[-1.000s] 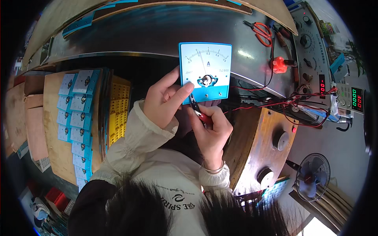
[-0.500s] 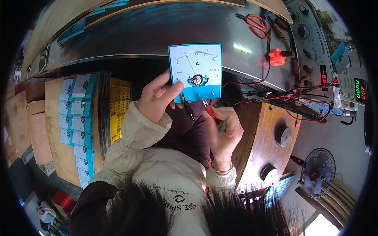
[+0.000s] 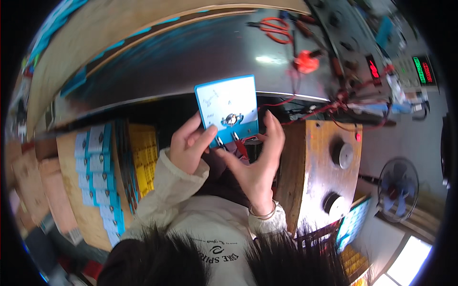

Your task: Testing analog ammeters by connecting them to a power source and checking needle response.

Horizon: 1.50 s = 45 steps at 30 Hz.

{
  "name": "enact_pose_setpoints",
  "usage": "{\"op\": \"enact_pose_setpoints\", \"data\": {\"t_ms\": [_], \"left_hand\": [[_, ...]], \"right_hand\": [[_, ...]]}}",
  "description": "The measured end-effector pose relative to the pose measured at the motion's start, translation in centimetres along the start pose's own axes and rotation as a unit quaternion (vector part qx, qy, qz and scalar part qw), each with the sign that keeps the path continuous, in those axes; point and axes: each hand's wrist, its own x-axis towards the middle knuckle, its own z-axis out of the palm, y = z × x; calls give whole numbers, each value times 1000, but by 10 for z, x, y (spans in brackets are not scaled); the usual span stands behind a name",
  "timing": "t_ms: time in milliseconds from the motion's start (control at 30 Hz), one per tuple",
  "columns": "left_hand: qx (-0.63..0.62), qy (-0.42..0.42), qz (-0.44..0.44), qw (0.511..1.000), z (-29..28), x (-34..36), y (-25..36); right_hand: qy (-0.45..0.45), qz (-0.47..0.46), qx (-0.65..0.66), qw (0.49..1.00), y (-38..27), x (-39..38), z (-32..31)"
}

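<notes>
My left hand [image 3: 187, 148] grips the lower left corner of an ammeter panel [image 3: 230, 95], white-faced with a blue edge and base, tilted in front of me. Along its bottom edge a red alligator clip [image 3: 242, 148] and a black alligator clip [image 3: 220, 142] appear attached at the terminals. My right hand [image 3: 260, 168] is open around the lower right of the panel, thumb and fingers spread apart. Its thumb tip lies close to the black clip. Blur hides the dial's needle, and I cannot tell whether the right fingers touch the panel.
Beyond is a metal bench [image 3: 191, 52] with red-handled scissors [image 3: 275, 31] and a red lump [image 3: 307, 62]. Red and black leads run right to instruments with lit displays [image 3: 422, 70]. Left stands a board of similar meters [image 3: 101, 164]; right, a wooden box with knobs [image 3: 342, 155] and a fan [image 3: 392, 189].
The panel has come lower and tilted. My right hand has let go of the red clip and spread its fingers, its thumb now near the black clip. The whole view has turned.
</notes>
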Motion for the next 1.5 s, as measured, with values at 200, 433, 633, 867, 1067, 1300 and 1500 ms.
{"op": "enact_pose_setpoints", "data": {"t_ms": [200, 433, 633, 867, 1067, 1300, 1500], "left_hand": [[60, -156, 89, 982, 76, -13, -27], [147, -254, -24, 956, 104, -15, -47], [215, -276, -27, 936, 119, 7, -41], [247, -287, -40, 925, 105, 31, -43], [221, -276, -82, 932, 129, -6, -60], [244, -270, -82, 928, 113, -2, -57], [258, -274, -72, 924, 110, -3, -50]], "right_hand": [[50, 51, 14, 997, 53, -28, -42], [335, 238, -316, 855, 189, -135, -214], [412, 374, -430, 711, 253, -186, -286], [433, 385, -407, 707, 267, -184, -260], [434, 357, -401, 724, 274, -189, -304], [438, 358, -399, 722, 266, -192, -298], [439, 349, -389, 731, 266, -192, -293]]}}
